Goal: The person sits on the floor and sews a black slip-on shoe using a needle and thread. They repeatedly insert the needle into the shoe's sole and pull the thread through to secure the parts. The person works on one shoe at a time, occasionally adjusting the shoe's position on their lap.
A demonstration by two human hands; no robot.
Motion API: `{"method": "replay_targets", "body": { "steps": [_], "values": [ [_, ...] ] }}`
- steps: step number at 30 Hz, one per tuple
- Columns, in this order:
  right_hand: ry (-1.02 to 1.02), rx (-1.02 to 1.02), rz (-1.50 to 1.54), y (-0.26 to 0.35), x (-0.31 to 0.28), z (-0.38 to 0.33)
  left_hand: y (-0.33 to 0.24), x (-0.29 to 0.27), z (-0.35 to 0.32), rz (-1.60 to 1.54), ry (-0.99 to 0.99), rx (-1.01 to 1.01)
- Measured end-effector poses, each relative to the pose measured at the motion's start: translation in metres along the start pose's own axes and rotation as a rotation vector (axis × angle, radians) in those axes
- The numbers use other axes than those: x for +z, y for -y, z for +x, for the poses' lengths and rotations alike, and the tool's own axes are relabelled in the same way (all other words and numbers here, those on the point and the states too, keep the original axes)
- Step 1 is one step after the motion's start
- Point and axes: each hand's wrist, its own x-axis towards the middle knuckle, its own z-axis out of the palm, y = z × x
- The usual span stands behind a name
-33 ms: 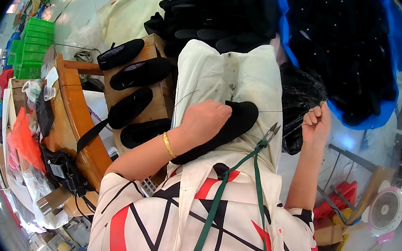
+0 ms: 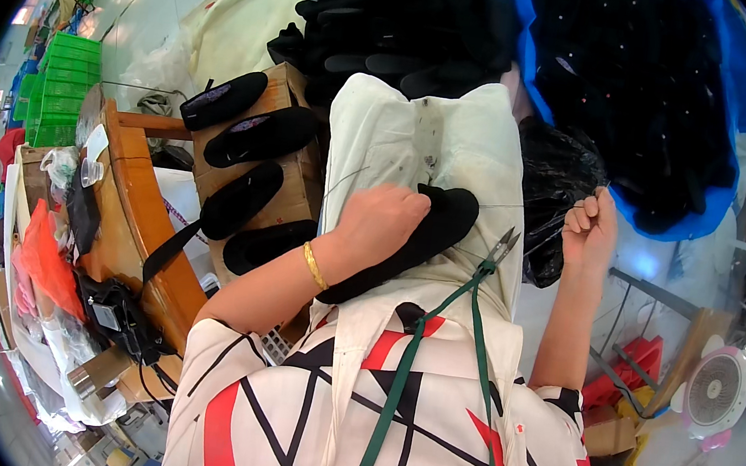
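On the white apron [image 2: 480,139] over my lap lies a black cloth shoe [image 2: 440,231], slanting with its rounded end to the upper right. My left hand [image 2: 381,225], a gold bracelet at its wrist, is closed on the shoe's upper edge. From there a dark thread [image 2: 509,207] runs nearly straight to the right. My right hand [image 2: 589,228] is raised beside the lap, its fingers pinched on the thread's far end; whether a needle is also in them is too small to tell. Pointed snips [image 2: 498,250] on a green ribbon [image 2: 406,366] rest near the shoe.
Several black shoes [image 2: 260,135] sit on a cardboard box [image 2: 293,86] to the left, by a wooden table [image 2: 143,188]. A heap of black shoes [image 2: 396,29] lies ahead. At the far right are a blue bag [image 2: 718,194] of black pieces and a white fan [image 2: 714,392].
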Motion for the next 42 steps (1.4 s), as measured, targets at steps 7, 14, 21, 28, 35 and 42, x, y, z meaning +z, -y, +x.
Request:
{"method": "replay_targets", "body": {
  "steps": [7, 14, 21, 28, 35, 42],
  "values": [
    [0.356, -0.226, -0.21, 0.032, 0.075, -0.044, 0.012, 0.006, 0.015, 0.034, 0.169, -0.011],
    [0.425, -0.327, -0.324, 0.052, 0.11, -0.043, 0.002, 0.004, 0.016, 0.038, 0.11, 0.052],
    [0.444, -0.669, -0.097, 0.102, 0.118, -0.014, 0.002, 0.012, 0.013, -0.045, 0.085, -0.011],
    [0.834, -0.899, -1.62, -0.008, 0.091, -0.025, 0.023, 0.021, 0.006, -0.466, 0.174, -0.376],
    [0.905, -0.796, -1.725, -0.042, 0.079, -0.043, 0.037, 0.031, 0.002, -0.624, 0.193, -0.51],
    [0.324, -0.16, -2.051, -0.029, 0.02, -0.064, 0.041, 0.038, -0.003, -0.854, 0.197, -0.667]
  ]
}}
